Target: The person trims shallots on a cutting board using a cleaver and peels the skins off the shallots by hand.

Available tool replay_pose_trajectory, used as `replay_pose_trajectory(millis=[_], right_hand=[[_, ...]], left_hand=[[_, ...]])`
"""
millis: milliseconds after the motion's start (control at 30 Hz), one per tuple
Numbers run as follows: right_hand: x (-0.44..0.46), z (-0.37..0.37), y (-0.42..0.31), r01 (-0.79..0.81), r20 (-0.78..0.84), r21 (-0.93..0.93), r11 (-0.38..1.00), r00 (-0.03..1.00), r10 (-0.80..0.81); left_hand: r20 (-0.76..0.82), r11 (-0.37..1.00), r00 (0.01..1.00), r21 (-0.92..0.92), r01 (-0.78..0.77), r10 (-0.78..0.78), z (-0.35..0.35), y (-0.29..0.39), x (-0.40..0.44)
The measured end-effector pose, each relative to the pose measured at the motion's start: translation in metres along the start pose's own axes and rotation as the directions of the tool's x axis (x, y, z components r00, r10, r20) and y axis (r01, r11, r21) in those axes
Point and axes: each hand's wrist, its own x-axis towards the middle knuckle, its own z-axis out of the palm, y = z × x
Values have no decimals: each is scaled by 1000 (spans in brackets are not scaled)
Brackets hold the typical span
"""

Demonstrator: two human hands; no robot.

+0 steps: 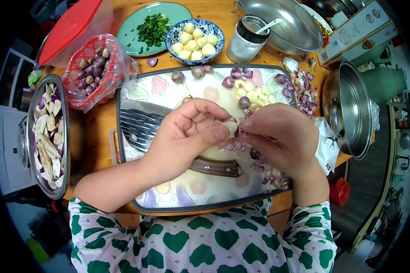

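Over the patterned cutting board (pixel 187 189), my left hand (pixel 184 132) pinches a small pale, partly peeled bulb (pixel 230 127) between thumb and fingers. My right hand (pixel 282 136) meets it from the right, its fingertips closed at the bulb's purple skin. Under my left hand lies a knife with a wooden handle (pixel 216 167) and a wide slotted blade (pixel 139 125). Peeled cloves (pixel 257 94) sit beyond my right hand, with unpeeled purple bulbs (pixel 228 82) beside them. Bits of skin (pixel 271 175) are scattered below and right of my hands.
A red basket of bulbs (pixel 116 77) and a metal bowl of sliced eggplant (pixel 66 136) stand left. Behind the board are a green plate (pixel 125 27), a blue-white bowl (pixel 170 40), a jar (pixel 243 45) and a strainer (pixel 300 32). A steel basin (pixel 355 109) is at right.
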Motion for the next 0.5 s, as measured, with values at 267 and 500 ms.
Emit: replay_pose_trajectory(millis=[267,500], right_hand=[[2,-4,4,123,53,-73,990,991,-119],[3,-5,3,84,81,-63,994,994,-79]], left_hand=[[10,998,999,47,-53,52,4,2,-1],[-2,994,999,93,-49,50,7,5,-2]])
